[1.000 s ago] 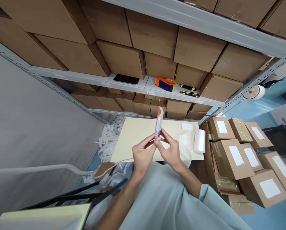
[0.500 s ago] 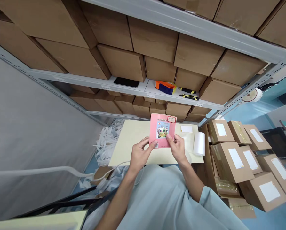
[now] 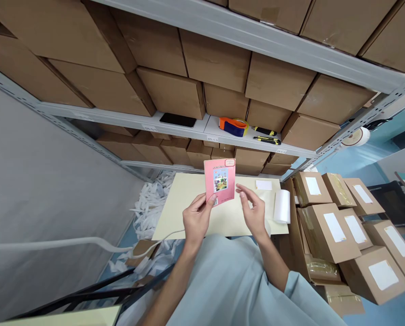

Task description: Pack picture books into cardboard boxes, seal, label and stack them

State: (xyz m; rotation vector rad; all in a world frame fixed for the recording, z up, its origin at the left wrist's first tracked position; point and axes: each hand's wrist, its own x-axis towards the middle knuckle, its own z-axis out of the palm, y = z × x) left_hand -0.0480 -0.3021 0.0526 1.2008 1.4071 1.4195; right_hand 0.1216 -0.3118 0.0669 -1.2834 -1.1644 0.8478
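Observation:
A thin pink booklet (image 3: 219, 180) with a small picture on its cover stands upright above a pale yellow table (image 3: 185, 203). My left hand (image 3: 197, 219) pinches its lower left corner between thumb and fingers. My right hand (image 3: 253, 213) hovers just to the right of the booklet, fingers spread and holding nothing, a small gap between it and the cover.
A white roll (image 3: 282, 206) and a white label (image 3: 264, 184) lie on the table's right part. Labelled cardboard boxes (image 3: 328, 226) are stacked at right. The shelf holds a tape dispenser (image 3: 234, 126), utility knives (image 3: 265, 136) and a dark phone (image 3: 178, 119). White paper strips (image 3: 151, 206) litter the floor at left.
The booklet turned from edge-on to cover facing me. My right hand then let go of it and drew slightly right; my left hand alone keeps it.

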